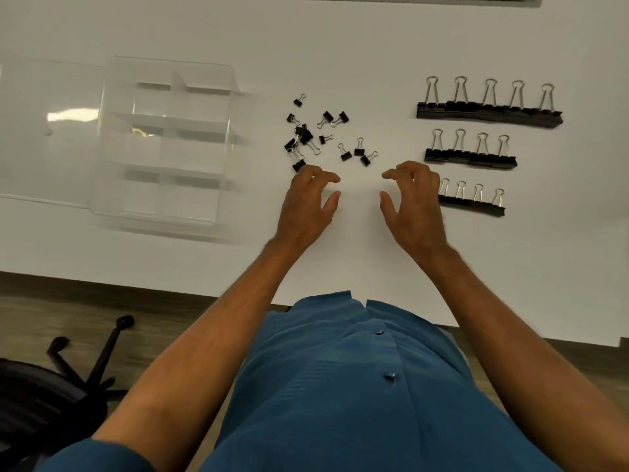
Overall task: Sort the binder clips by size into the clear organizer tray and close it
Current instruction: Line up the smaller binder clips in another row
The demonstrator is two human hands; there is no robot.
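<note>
Black sprung-steel binder clips with bright wire handles are the things to sort. The small binder clips (318, 134) lie in a loose scatter on the white desk (340, 46), some overlapping. To the right of that scatter, three tidy rows lie well apart from it: the large clips (490, 109) farthest from the person, five abreast; the medium clips (471, 155) below them, four abreast; and a nearer row of clips (476, 202), four abreast, partly hidden by a hand. To the left of the scatter sits the clear organizer tray (163, 144), glossy rigid plastic with rounded corners and thin dividers forming rectangular compartments, none holding a clip; its lid (47, 131) lies open flat on its far-left side, catching a glare.

Just below the scatter, the left hand (306, 202) and right hand (413, 202) hover side by side, fingers loosely curled, gripping nothing.

The desk is smooth and matte. Beyond its near edge show a blue buttoned shirt (357, 386), wood-grain floor (102, 301) and a black chair base (85, 362).
</note>
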